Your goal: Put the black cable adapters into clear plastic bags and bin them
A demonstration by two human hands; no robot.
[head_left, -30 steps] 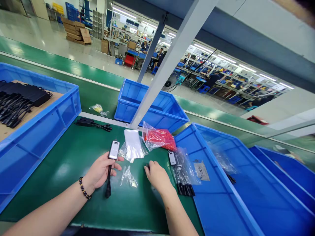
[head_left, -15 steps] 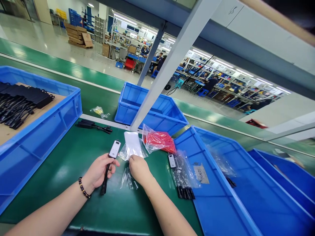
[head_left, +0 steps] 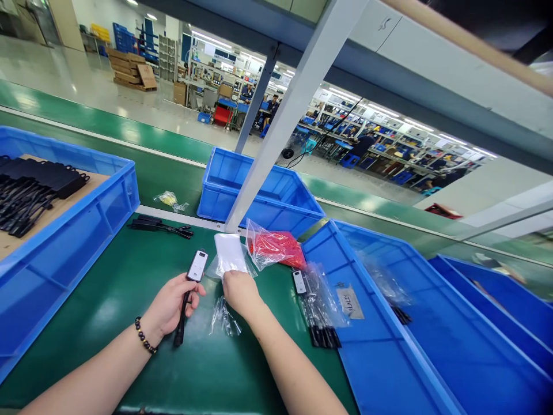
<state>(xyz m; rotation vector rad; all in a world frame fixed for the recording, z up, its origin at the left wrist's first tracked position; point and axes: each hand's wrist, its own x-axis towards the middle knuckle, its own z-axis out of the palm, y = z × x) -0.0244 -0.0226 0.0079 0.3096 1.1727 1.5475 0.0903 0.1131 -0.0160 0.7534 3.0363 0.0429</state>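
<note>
My left hand (head_left: pixel 175 302) is closed round a small black device with a pale face (head_left: pixel 197 266), holding it above the mat. Its thick black cable hangs below my fingers. My right hand (head_left: pixel 239 291) has its fingers pinched at the lower edge of a stack of clear plastic bags (head_left: pixel 214 268); the fingertips are partly hidden. A white paper-like stack (head_left: pixel 228 249) lies on those bags. Just below my right hand is some crumpled clear plastic (head_left: pixel 223 320). To its right, a bagged group of black cables (head_left: pixel 322 311) carries another pale-faced device (head_left: pixel 299 281).
A red-filled clear bag (head_left: pixel 280 248) lies behind my right hand. Loose black devices (head_left: pixel 151 223) rest at the mat's back left. Blue bins stand left (head_left: pixel 78 230), behind (head_left: pixel 263 213) and right (head_left: pixel 367 323). A slanting white post (head_left: pixel 276 138) rises at the back.
The view has shifted slightly. My left hand still holds the device, and my right hand stays at the bags with little visible movement.
</note>
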